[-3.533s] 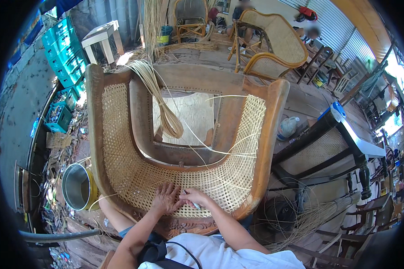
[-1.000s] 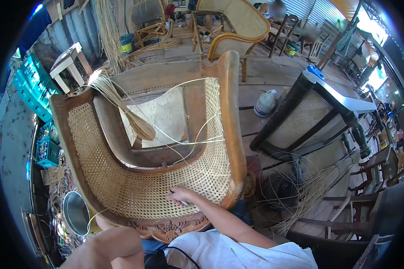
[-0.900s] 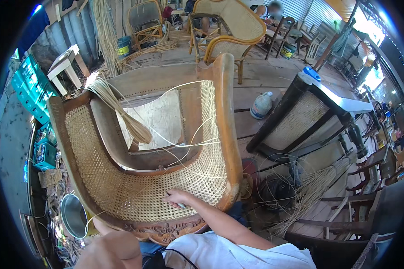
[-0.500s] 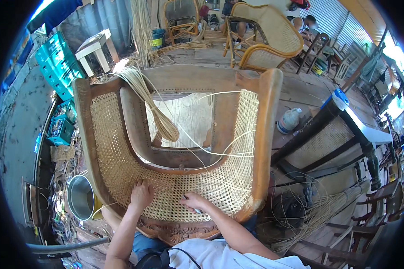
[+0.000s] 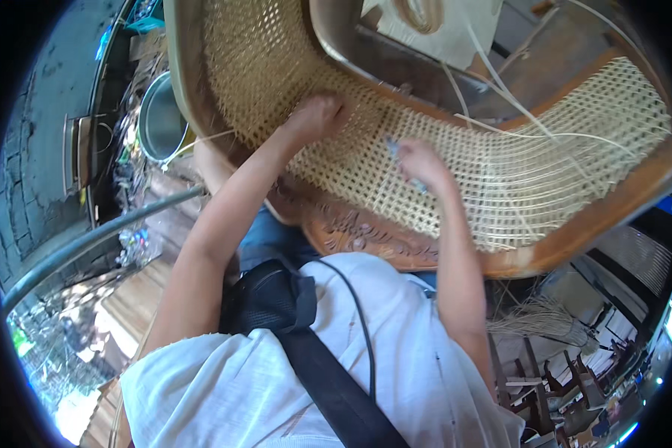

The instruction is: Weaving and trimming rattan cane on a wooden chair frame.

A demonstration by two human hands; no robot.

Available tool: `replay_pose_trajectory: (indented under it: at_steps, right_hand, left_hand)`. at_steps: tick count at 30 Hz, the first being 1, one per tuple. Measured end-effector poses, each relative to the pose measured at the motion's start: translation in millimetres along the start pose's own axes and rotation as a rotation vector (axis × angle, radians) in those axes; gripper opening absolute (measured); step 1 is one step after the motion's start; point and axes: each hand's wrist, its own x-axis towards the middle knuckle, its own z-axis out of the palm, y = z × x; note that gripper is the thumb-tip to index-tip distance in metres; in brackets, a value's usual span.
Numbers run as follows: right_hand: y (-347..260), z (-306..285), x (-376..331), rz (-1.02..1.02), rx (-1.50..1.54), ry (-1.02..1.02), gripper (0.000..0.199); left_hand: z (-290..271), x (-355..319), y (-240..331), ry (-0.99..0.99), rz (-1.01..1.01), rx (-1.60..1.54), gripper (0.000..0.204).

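A curved wooden chair frame [image 5: 530,263] lies across my lap, its carved edge toward me. Its inner face carries a woven cane panel [image 5: 493,183] with open holes. Over the panel's left half, my left hand [image 5: 317,119] is closed with curled fingers; blur hides whatever they may pinch. To the right, my right hand [image 5: 422,163] grips a slim grey-blue hand tool [image 5: 391,145], whose ends stick out on both sides of the fist; its exact kind is unclear. Loose cane strands [image 5: 526,112] trail over the panel's upper right part.
A metal pail [image 5: 161,123] stands left of the chair, a strand running from it to the frame. A grey pipe [image 5: 101,231] crosses the lower left. Loose cane [image 5: 545,319] and wooden furniture parts [image 5: 567,381] lie at lower right. A bundle of cane [image 5: 418,15] hangs at the top.
The view has tipped down and turned, so the chair sits higher and slanted. My left hand, flatter on the weave before, is now curled. The right hand still holds the tool.
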Motion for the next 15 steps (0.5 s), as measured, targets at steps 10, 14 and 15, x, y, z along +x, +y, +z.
replay_pose_trajectory:
  at_steps: [10,14,15]
  right_hand:
    - [-23.1,13.3,57.4,-0.312,-0.094,0.332,0.029]
    - [-53.5,22.1,63.4,-0.419,-0.245,0.271,0.029]
    - [-58.1,26.1,66.2,-0.404,-0.284,0.257,0.028]
  left_hand:
    - [-98.2,12.3,43.7,0.088,-0.405,-0.740,0.031]
    - [-98.9,-11.9,24.1,0.031,-0.401,-0.109,0.027]
    - [-101.2,-13.2,26.3,0.024,-0.408,-0.102,0.027]
